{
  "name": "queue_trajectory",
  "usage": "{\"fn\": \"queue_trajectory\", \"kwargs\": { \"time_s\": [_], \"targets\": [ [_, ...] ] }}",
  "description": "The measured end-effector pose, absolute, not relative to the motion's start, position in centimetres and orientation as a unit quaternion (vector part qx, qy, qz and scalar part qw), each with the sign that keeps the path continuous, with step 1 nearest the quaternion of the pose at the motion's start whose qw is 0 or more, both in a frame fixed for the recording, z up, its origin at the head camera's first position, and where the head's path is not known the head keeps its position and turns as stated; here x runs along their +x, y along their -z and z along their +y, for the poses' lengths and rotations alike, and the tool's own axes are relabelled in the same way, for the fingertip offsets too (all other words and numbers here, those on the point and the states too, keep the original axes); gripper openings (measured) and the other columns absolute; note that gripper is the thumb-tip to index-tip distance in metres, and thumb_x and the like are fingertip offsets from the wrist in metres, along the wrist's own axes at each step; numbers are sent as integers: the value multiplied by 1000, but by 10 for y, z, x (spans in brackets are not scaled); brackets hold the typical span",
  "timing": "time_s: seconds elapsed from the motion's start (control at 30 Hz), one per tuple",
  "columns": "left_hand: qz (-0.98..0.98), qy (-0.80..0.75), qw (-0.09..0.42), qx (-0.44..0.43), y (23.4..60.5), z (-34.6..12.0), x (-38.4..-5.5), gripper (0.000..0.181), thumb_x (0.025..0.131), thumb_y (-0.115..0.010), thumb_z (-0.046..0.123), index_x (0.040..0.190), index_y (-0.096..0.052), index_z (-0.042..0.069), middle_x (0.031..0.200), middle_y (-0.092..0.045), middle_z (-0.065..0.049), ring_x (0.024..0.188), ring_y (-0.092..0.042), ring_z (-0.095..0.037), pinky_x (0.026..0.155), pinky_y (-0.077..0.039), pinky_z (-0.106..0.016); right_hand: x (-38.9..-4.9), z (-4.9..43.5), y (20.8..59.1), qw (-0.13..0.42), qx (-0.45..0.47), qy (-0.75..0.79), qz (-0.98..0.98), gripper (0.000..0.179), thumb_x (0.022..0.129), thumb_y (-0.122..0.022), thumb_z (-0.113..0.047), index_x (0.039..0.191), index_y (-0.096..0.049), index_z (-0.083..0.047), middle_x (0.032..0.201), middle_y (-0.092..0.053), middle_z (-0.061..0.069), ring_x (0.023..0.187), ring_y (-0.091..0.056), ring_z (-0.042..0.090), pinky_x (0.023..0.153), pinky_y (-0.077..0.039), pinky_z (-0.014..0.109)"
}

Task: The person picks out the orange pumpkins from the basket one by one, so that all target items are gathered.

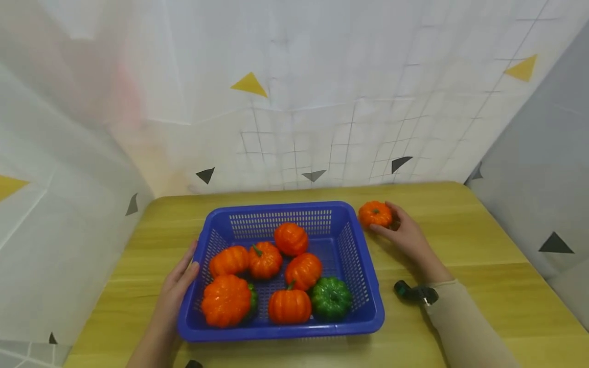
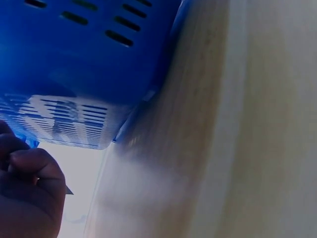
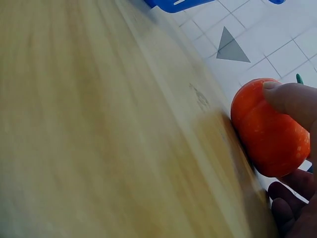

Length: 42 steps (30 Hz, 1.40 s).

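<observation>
"Pumpkin (image 1: 375,213) or nothing in the right hand (image 1: 407,235)?"

"The small orange pumpkin is grasped there, between thumb and fingers, just outside the far right corner of the blue basket (image 1: 281,335). Whether it is fully borne by the table (image 1: 465,225) cannot be told."

"And the left hand (image 1: 178,280)?"

"The basket's left rim is held by it, the thumb laid on top."

"What is contained in the basket?"

"Six orange pumpkins (image 1: 291,238) are seen, along with one green pumpkin (image 1: 330,299) at the near right; another green one (image 1: 252,301) is mostly hidden behind the orange one at the near left."

"Farther out?"

"Behind the table, a white sheet (image 1: 317,51) is marked with yellow and dark triangles."
</observation>
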<state>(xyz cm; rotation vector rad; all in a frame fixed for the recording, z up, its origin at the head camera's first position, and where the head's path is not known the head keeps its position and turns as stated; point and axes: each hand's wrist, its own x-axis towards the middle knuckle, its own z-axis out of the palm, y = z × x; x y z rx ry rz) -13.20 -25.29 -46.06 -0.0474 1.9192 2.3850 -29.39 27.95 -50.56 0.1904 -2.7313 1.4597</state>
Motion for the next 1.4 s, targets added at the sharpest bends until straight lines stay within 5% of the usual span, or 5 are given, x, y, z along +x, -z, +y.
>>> {"fn": "queue_trajectory", "kwargs": {
  "time_s": [0.57, 1.03, 1.4],
  "targets": [
    [661, -749, 37, -15, 456, -255, -139, 54, 106, -45, 34, 157, -27, 32, 162, -25, 1, 132, -45, -10, 97, -47, -28, -294, 292, 497, -7, 61, -494, -867, 97, 90, -70, -48, 161, -8, -25, 157, -28, 20, 136, -36, 44, 108, -31, 61],
    [659, -751, 32, -14, 452, -253, -136, 54, 106, -45, 35, 157, -28, 33, 161, -26, 1, 133, -44, -12, 98, -47, -29, -267, 269, 399, 44, 165, -464, -869, 78, 93, -71, -29, 157, -26, -29, 152, -40, 10, 135, -41, 33, 106, -36, 57],
    [653, -756, 46, -18, 454, -254, -130, 56, 106, -45, 36, 158, -25, 33, 162, -23, 1, 135, -42, -14, 98, -47, -30, -260, 216, 348, -32, 267, -424, -865, 76, 90, -75, -32, 153, -33, -31, 148, -45, 3, 129, -49, 29, 104, -42, 53]
  ]
}}
